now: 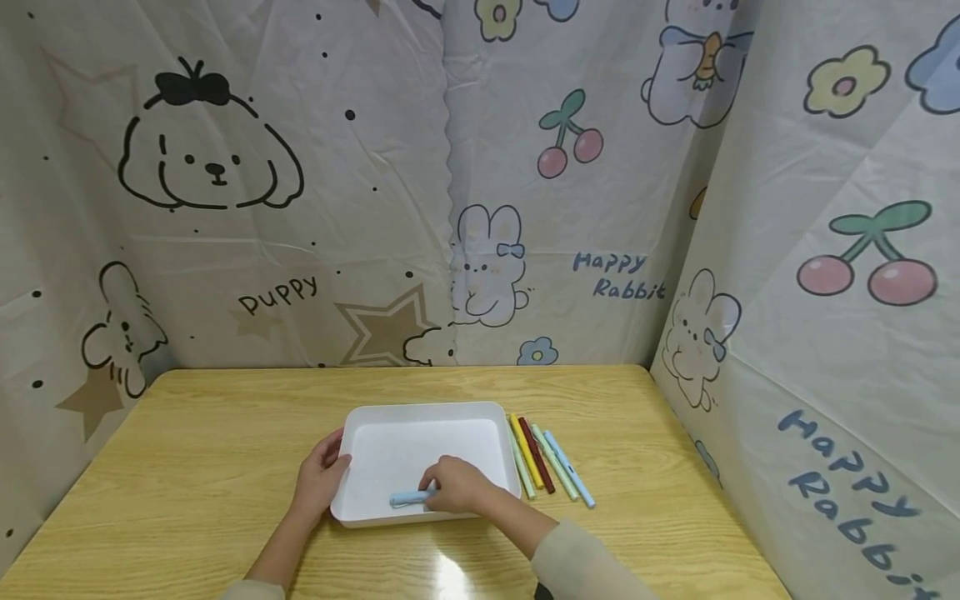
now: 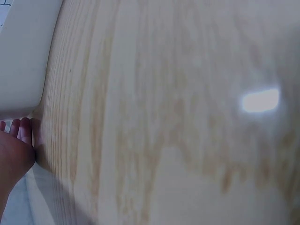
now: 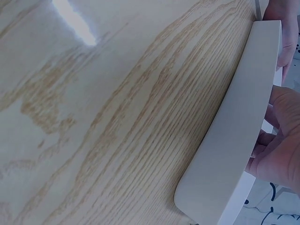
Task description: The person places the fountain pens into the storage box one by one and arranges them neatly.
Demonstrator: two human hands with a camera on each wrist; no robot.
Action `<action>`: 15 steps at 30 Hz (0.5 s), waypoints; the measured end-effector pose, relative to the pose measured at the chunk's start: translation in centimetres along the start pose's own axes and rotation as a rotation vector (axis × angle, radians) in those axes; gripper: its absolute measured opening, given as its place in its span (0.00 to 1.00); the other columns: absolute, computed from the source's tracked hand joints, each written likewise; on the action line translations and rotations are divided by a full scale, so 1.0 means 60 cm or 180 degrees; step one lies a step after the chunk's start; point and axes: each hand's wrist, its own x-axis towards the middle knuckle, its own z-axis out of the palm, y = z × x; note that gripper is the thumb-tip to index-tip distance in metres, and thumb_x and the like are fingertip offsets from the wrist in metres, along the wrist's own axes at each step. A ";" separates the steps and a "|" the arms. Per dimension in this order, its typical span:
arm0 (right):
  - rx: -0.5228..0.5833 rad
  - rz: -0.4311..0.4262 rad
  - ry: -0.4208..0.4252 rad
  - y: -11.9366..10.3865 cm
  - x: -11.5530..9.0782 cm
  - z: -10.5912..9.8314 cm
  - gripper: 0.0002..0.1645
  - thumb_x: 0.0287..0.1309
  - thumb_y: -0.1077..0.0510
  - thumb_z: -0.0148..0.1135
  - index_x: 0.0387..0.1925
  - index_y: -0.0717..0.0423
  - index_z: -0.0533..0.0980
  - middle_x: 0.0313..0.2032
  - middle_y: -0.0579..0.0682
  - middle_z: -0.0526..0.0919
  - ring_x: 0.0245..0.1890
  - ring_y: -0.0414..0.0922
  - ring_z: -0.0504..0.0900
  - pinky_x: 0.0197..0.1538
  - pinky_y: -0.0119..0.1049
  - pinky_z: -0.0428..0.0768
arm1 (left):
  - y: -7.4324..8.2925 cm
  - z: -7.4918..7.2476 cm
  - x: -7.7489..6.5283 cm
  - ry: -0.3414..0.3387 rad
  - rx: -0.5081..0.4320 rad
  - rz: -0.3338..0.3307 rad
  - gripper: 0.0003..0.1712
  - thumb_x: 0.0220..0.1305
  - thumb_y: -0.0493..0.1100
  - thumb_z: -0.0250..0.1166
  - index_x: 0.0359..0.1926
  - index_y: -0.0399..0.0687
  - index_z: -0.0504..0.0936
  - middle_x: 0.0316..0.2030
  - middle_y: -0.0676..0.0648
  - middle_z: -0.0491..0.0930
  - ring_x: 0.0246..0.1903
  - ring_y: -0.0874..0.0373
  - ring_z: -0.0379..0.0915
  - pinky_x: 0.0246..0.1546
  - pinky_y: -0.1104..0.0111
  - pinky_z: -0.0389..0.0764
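Observation:
A white tray (image 1: 420, 437) lies on the table, its left side in the grip of my left hand (image 1: 321, 479), thumb at the rim. Inside the tray, near its front wall, my right hand (image 1: 456, 485) pinches a light blue marker (image 1: 407, 498) that lies roughly level, pointing left. The fingers hide the marker's right end. In the left wrist view, my left hand (image 2: 16, 150) is at the tray's corner (image 2: 23, 61). Seen from the right wrist, the tray's outer wall (image 3: 229, 136) partly covers my right hand (image 3: 279, 140), and the marker is hidden.
Close to the tray's right side lie several markers: a yellow one (image 1: 527, 451), a dark red one (image 1: 536, 455), a light blue one (image 1: 570, 469) and light green ones (image 1: 555, 462). A printed cloth (image 1: 375, 233) hangs behind the wooden table (image 1: 247, 433) and at both sides.

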 end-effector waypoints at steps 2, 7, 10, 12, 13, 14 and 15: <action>0.0004 0.0003 0.0001 -0.001 -0.001 0.000 0.09 0.44 0.58 0.67 0.32 0.49 0.84 0.22 0.39 0.76 0.23 0.34 0.68 0.28 0.25 0.68 | 0.000 0.000 0.000 -0.0002 0.0008 -0.0001 0.28 0.68 0.36 0.48 0.68 0.40 0.58 0.66 0.33 0.60 0.64 0.40 0.59 0.62 0.50 0.66; -0.0003 0.0013 -0.0008 -0.001 -0.001 -0.001 0.09 0.45 0.57 0.67 0.33 0.49 0.84 0.22 0.39 0.76 0.23 0.34 0.68 0.28 0.25 0.68 | -0.002 0.001 0.002 0.0008 0.0011 -0.0015 0.28 0.68 0.37 0.48 0.68 0.40 0.58 0.66 0.34 0.60 0.64 0.41 0.60 0.62 0.50 0.67; -0.0009 0.0019 -0.0019 0.000 -0.001 -0.001 0.09 0.45 0.57 0.67 0.33 0.49 0.84 0.22 0.39 0.76 0.23 0.34 0.68 0.27 0.24 0.68 | -0.003 0.001 0.003 0.0015 0.0006 -0.0020 0.28 0.68 0.37 0.48 0.68 0.41 0.58 0.66 0.34 0.61 0.64 0.41 0.60 0.62 0.50 0.66; -0.0003 0.0023 -0.0030 0.001 0.000 0.000 0.09 0.46 0.57 0.67 0.33 0.49 0.84 0.22 0.39 0.76 0.22 0.34 0.68 0.27 0.24 0.68 | -0.003 0.001 0.003 0.0013 -0.0002 -0.0024 0.28 0.68 0.37 0.48 0.68 0.41 0.58 0.66 0.34 0.61 0.64 0.41 0.60 0.62 0.50 0.66; -0.0003 0.0021 -0.0031 0.002 0.000 0.000 0.09 0.46 0.57 0.67 0.33 0.49 0.84 0.22 0.39 0.76 0.22 0.34 0.68 0.27 0.24 0.68 | -0.003 0.001 0.002 0.0010 -0.0005 -0.0024 0.28 0.68 0.37 0.48 0.68 0.41 0.58 0.66 0.34 0.61 0.64 0.41 0.60 0.62 0.50 0.66; -0.0006 0.0018 -0.0031 0.003 0.000 0.000 0.09 0.46 0.57 0.67 0.33 0.49 0.84 0.22 0.39 0.75 0.22 0.34 0.68 0.27 0.24 0.68 | -0.003 0.001 0.002 0.0008 -0.0009 -0.0022 0.28 0.68 0.37 0.48 0.68 0.41 0.58 0.66 0.34 0.60 0.64 0.40 0.60 0.62 0.49 0.66; -0.0001 0.0021 -0.0037 0.003 0.000 0.000 0.09 0.46 0.57 0.67 0.34 0.49 0.84 0.22 0.39 0.75 0.22 0.34 0.68 0.27 0.24 0.68 | -0.002 0.000 0.001 0.0004 -0.0013 -0.0027 0.28 0.68 0.37 0.48 0.68 0.41 0.58 0.66 0.34 0.60 0.64 0.41 0.59 0.62 0.49 0.66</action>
